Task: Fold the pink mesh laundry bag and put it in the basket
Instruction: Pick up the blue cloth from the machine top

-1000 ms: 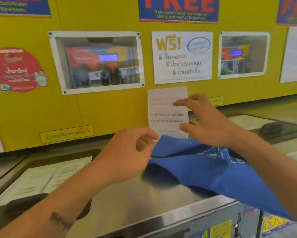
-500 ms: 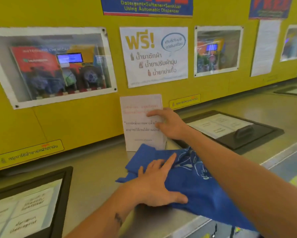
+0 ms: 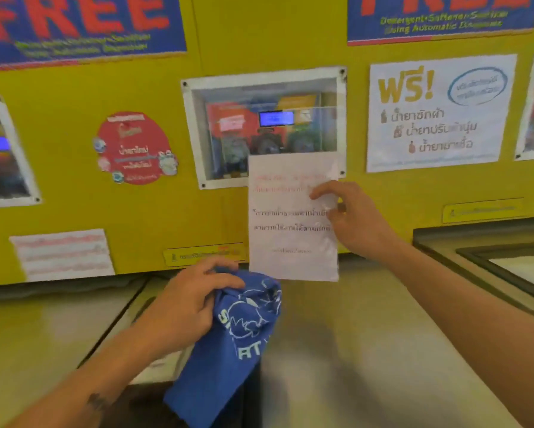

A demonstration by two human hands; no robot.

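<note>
While no pink mesh bag or basket shows, left hand [image 3: 188, 307] bunches blue printed cloth [image 3: 228, 344], long axis trailing below; right hand [image 3: 349, 217] pinches white paper notice [image 3: 290, 242] above-right.

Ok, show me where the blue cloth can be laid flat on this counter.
Bare steel runs between the blue cloth in the left hand and the black-framed panel on the right: the widest room. A smaller bare strip lies far left. It is crowded by the wall, where the right hand holds the paper.
</note>
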